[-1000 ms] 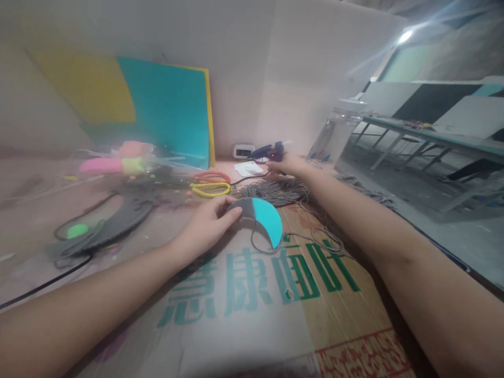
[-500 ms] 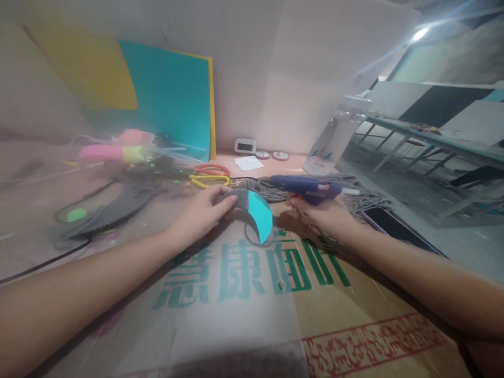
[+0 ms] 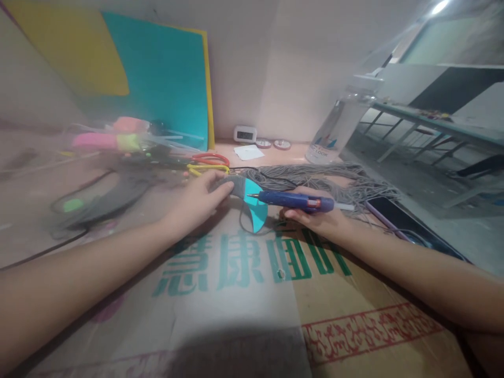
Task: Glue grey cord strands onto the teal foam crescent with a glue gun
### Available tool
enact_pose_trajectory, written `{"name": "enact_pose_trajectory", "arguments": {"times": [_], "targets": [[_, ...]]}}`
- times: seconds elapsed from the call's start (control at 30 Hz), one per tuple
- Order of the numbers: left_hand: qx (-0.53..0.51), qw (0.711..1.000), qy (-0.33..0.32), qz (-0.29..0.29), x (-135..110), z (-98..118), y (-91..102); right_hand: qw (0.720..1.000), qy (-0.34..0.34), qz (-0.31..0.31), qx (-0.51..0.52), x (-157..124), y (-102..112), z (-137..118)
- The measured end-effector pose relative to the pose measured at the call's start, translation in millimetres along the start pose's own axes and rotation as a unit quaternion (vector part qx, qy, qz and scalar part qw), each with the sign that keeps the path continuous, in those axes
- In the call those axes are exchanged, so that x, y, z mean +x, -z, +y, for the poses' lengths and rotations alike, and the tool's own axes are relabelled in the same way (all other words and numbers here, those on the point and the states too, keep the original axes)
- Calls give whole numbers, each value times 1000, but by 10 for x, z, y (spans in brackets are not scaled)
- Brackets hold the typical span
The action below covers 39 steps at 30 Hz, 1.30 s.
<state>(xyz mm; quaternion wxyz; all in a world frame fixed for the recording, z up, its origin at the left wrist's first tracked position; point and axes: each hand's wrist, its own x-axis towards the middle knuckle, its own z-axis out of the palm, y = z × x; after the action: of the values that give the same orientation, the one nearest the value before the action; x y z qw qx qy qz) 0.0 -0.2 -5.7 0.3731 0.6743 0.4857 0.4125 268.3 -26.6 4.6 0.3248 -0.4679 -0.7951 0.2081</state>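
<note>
My left hand (image 3: 197,202) presses its fingers on the grey end of a crescent-shaped piece (image 3: 252,202) that is part grey, part teal and lies on the cardboard sheet (image 3: 236,294). In my right hand (image 3: 321,218) I grip a blue glue gun (image 3: 293,200), held level with its nozzle pointing left at the teal part of the crescent. A bundle of grey cord (image 3: 315,181) lies just behind the gun and the crescent.
Red and yellow scissors (image 3: 208,164) lie behind my left hand. A teal and a yellow sheet (image 3: 157,79) lean on the wall. A small clock (image 3: 244,134), a plastic bottle (image 3: 338,126) and a phone (image 3: 397,218) sit at the back and right. Blurred craft clutter fills the left.
My right hand took the glue gun from the back of the table, brought it forward and turned its nozzle to the crescent. My left hand kept holding the crescent down.
</note>
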Motion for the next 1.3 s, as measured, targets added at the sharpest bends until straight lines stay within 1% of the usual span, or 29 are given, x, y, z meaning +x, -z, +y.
{"name": "enact_pose_trajectory", "arguments": {"times": [0.13,0.2,0.3,0.5,0.63,0.73,0.83,0.93,1.1,1.3], "targets": [[-8,1000,-11,4,-4,-5,-18,999,1,-33,11,14,-6,-7],[-16,1000,-4,5,-5,-4,-27,999,2,-45,6,24,-7,-11],[-15,1000,9,4,-10,6,-36,999,3,-42,-17,36,-15,-21],[-16,1000,-13,3,-21,16,-36,998,-17,-38,-54,37,-39,-2],[-11,1000,2,3,-30,10,-31,998,-15,-33,-44,28,-41,13],[-14,1000,16,0,-31,-6,-34,998,0,-33,-45,29,-40,12],[-22,1000,16,-2,-28,-18,-39,997,22,-24,-63,36,-42,20],[-17,1000,7,3,-27,-11,-37,996,30,-15,-82,42,-43,32],[-14,1000,-11,10,-29,1,-35,993,55,-19,-104,37,-27,7],[-26,999,19,-6,-31,-16,-36,993,50,-15,-104,27,-19,-22]]}}
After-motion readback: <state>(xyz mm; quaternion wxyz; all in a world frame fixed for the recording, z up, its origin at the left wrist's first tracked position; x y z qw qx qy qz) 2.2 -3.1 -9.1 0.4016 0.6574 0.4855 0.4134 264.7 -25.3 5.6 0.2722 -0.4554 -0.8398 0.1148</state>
